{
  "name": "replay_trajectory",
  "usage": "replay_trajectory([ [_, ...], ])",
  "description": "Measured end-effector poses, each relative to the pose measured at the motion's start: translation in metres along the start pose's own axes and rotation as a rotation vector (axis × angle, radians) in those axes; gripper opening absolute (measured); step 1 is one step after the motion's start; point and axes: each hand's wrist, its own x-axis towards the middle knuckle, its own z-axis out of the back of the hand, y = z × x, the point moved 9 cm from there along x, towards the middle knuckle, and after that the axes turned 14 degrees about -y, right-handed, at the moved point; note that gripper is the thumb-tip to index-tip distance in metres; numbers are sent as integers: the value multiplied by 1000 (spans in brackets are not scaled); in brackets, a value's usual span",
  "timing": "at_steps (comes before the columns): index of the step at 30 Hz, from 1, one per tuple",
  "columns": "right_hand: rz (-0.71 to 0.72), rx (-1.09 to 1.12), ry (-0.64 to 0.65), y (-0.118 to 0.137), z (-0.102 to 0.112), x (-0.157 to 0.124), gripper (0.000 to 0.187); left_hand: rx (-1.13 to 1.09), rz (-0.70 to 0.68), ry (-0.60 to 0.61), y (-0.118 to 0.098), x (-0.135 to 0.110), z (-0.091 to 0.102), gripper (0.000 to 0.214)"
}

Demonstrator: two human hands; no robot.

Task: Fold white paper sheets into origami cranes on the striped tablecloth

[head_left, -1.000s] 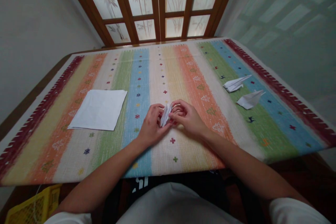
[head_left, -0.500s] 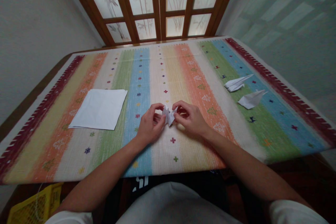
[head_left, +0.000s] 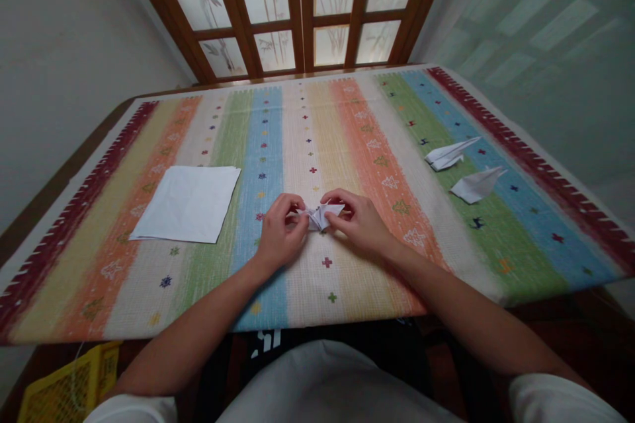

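A small folded white paper crane (head_left: 319, 216) is held just above the striped tablecloth, in the middle near the front. Its left side is pinched between the thumb and fingers of my left hand (head_left: 284, 226). My right hand (head_left: 358, 219) pinches the right side, where a pointed white flap shows beside the thumb. The fingers hide parts of the paper at both ends. On the right lie two finished-looking paper cranes, one farther back (head_left: 449, 154) and one nearer (head_left: 477, 185), both apart from my hands.
A stack of square white paper (head_left: 186, 205) lies left of my hands. The striped tablecloth (head_left: 302, 291) covers the table up to its front edge, close to my body. Below the left front corner is a yellow plastic basket (head_left: 64, 383). Wooden doors (head_left: 301, 13) stand behind the table.
The folded paper has been spread wider between my hands, with its pointed flap now out to the right. My fingers have shifted slightly on it.
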Motion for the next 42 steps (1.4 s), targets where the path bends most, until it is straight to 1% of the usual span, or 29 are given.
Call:
replay_trajectory([
  [3,-9,-25,-19,-3,3,3,7,-27,112,-32,14,3,4,13],
  [5,-1,-37,-36,-3,5,4,1,-41,164,-40,22,4,4,15],
  [6,1,-33,-39,-3,5,4,2,-55,179,-41,25,4,4,14],
  [8,-16,-5,-29,-3,2,3,8,-104,201,-39,28,4,2,15],
  [11,-82,46,16,-8,-5,0,17,-222,239,-38,27,2,-2,25],
  [14,-151,85,39,-15,-9,-2,20,-297,285,-51,29,0,-4,32],
  [16,-165,105,19,-18,-9,-2,19,-303,340,-55,36,-1,-6,34],
  [17,-162,111,7,-18,-8,-1,19,-302,383,-41,41,-2,-7,34],
  [19,-152,115,-5,-19,-7,0,21,-303,488,27,50,-6,-14,28],
  [21,-155,113,9,-19,-8,0,22,-310,546,95,53,-9,-19,22],
  [23,-160,111,28,-19,-10,0,19,-303,518,120,47,-9,-19,17],
  [25,-162,118,41,-19,-11,-1,16,-289,462,103,40,-6,-17,13],
  [27,-162,129,51,-19,-12,-1,14,-271,433,77,37,-5,-15,13],
  [32,-163,117,39,-23,-9,1,13,-247,437,35,49,-4,-12,25],
  [34,-168,101,31,-25,-7,2,10,-227,422,40,53,-3,-11,23],
  [37,-183,102,34,-26,-6,3,8,-202,378,89,50,-2,-14,15],
  [39,-184,94,45,-25,-7,3,10,-217,393,118,48,-4,-17,21],
  [42,-178,91,48,-25,-7,2,13,-318,513,131,50,-10,-22,34],
])
